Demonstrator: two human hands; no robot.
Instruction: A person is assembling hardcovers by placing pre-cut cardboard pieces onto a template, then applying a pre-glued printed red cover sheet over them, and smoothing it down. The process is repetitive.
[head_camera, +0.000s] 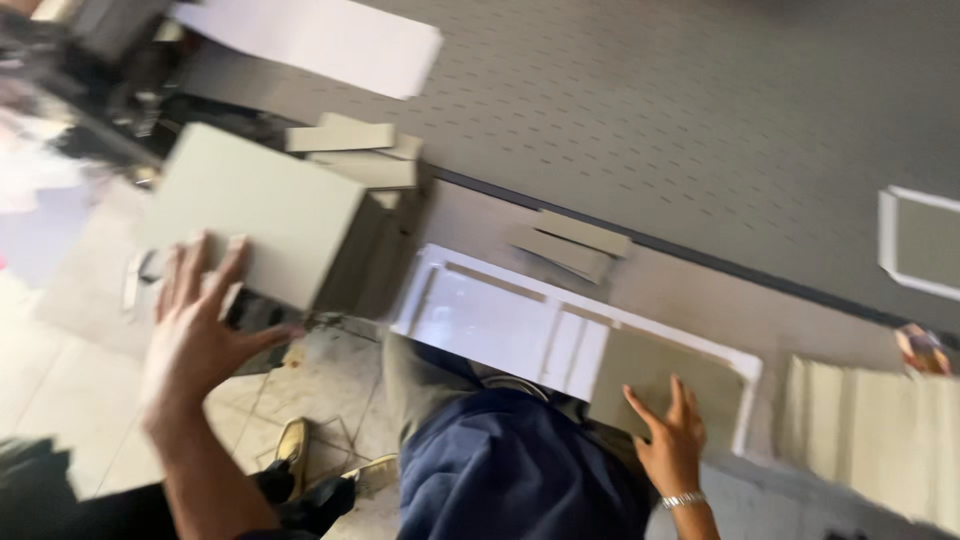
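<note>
The left hand, fingers spread open, presses flat against a stack of grey rectangular cardboard sheets up and left of the bench; the right hand rests open-palmed on a grey board atop a white sheet, long axis running rightward.

L hand splayed, raised; R hand flat.

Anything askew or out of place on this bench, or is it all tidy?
A few things stand out. The grey strips lie loose and overlapping near the dark edge line. More board offcuts are piled unevenly. The left hand steadies a tilted stack of boards. The right hand presses a grey board onto the white sheet. No damage shows, though the view is blurred.
</note>
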